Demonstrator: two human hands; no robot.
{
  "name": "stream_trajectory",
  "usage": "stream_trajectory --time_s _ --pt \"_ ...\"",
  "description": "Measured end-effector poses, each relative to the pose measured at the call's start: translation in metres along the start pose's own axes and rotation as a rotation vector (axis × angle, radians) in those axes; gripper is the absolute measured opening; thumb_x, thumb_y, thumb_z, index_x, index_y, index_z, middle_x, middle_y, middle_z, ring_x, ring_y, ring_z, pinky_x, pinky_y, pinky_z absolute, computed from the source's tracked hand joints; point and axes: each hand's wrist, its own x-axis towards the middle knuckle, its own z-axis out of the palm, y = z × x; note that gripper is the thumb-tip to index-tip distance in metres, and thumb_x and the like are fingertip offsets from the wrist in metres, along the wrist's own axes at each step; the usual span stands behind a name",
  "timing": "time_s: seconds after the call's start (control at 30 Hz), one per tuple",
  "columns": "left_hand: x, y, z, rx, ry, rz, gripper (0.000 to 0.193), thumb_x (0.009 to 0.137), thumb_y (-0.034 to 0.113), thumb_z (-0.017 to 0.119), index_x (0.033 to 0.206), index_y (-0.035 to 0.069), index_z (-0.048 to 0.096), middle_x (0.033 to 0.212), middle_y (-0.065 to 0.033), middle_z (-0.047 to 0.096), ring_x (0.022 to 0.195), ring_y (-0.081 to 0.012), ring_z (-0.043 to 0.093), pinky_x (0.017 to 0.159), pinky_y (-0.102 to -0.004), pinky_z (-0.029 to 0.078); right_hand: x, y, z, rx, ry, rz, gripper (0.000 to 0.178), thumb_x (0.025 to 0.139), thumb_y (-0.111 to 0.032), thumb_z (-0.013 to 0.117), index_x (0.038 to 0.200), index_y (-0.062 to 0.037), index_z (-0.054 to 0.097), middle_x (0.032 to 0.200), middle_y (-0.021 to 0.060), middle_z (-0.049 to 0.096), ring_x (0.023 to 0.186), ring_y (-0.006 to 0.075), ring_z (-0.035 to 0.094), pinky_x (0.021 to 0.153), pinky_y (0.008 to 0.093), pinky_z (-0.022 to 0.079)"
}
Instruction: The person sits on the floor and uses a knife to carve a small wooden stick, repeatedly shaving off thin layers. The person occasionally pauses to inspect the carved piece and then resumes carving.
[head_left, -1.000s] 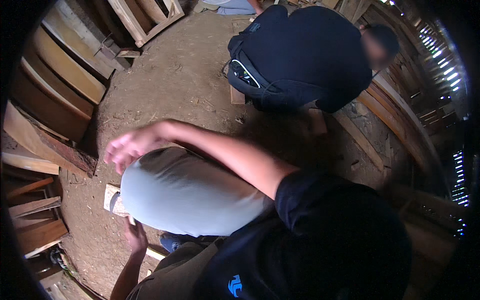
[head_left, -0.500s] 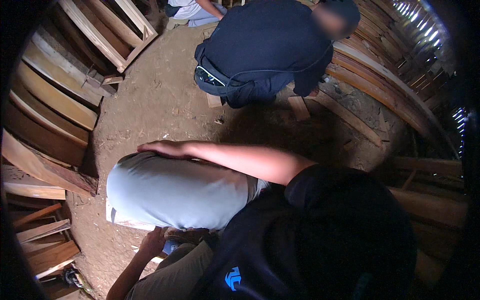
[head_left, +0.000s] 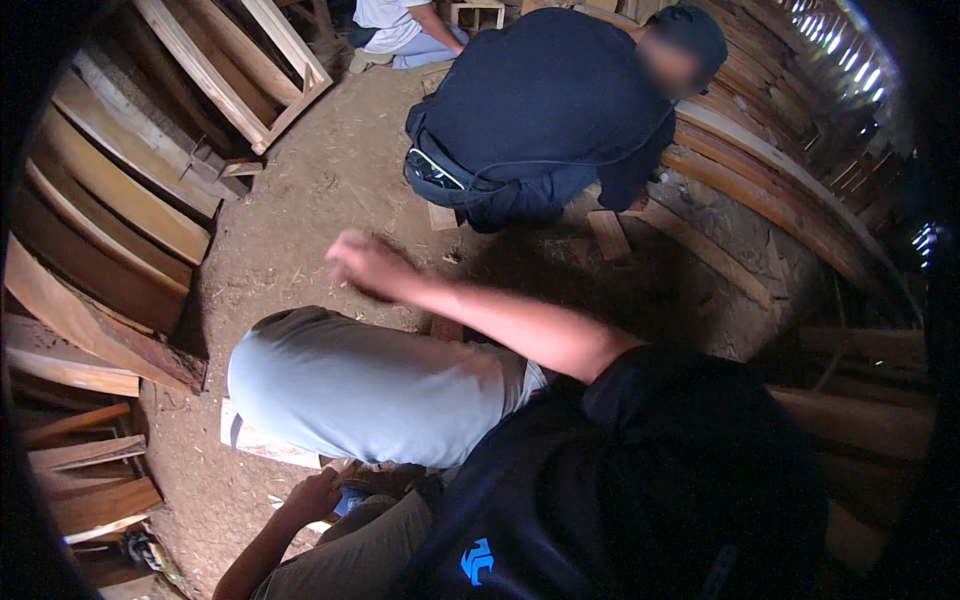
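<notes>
My right hand [head_left: 375, 267] is raised above my bent grey-trousered leg [head_left: 370, 390], apart from it. Motion blurs its fingers, so their pose is unclear, and I make out nothing in it. Below that leg my left hand [head_left: 316, 494] is low by my other leg, its fingers bent in near the end of a pale flat board [head_left: 270, 447]. What those fingers hold, if anything, is partly hidden. The board shows from under my grey-trousered leg, lying close to the dirt floor.
A co-worker in dark clothes [head_left: 530, 110] crouches ahead beside a wooden plank [head_left: 705, 245] and a short wood block [head_left: 608, 235]. Another person [head_left: 400, 30] is farther back. Timber boards [head_left: 130, 180] and a wooden frame [head_left: 290, 115] line the left; stacked planks [head_left: 760, 170] line the right.
My right hand has lifted off my leg and moved up and slightly right. My left hand stays nearly where it was. The whole view has shifted a little.
</notes>
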Motion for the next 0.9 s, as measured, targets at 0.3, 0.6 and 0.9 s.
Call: stream_trajectory --time_s 0.3,0.6,0.9 --pt "-0.020 0.009 -0.017 0.030 -0.040 -0.012 0.036 0.084 0.026 0.056 0.112 0.005 0.049 0.088 -0.0254 0.064 0.086 -0.0436 0.063 0.077 -0.0529 0.049 0.022 0.124 -0.170 -1.353 0.061 0.497 0.069 0.090 -0.035 0.050 0.144 0.0008 0.027 0.153 0.0193 0.019 0.143 0.0313 0.014 0.115 0.0470 0.009" --pt "-0.008 0.026 -0.025 -0.030 -0.119 -0.142 0.037 0.087 0.027 0.053 0.117 0.006 0.048 0.099 -0.0242 0.064 0.095 -0.0416 0.062 0.082 -0.0529 0.048 0.084 0.063 -0.193 -0.544 0.040 0.450 0.031 0.084 -0.022 0.058 0.105 -0.0015 0.067 0.095 0.0170 0.070 0.088 0.0290 0.069 0.081 0.0391 0.053" --pt "-0.013 0.001 -0.006 -0.100 -0.056 -0.087 0.036 0.085 0.026 0.053 0.116 0.007 0.049 0.099 -0.0217 0.064 0.094 -0.0397 0.062 0.080 -0.0531 0.048 0.199 -0.241 -0.033 0.117 -0.820 -0.418 0.045 0.088 -0.030 0.061 0.125 -0.0058 0.056 0.111 0.0159 0.066 0.099 0.0223 0.064 0.088 0.0321 0.050"
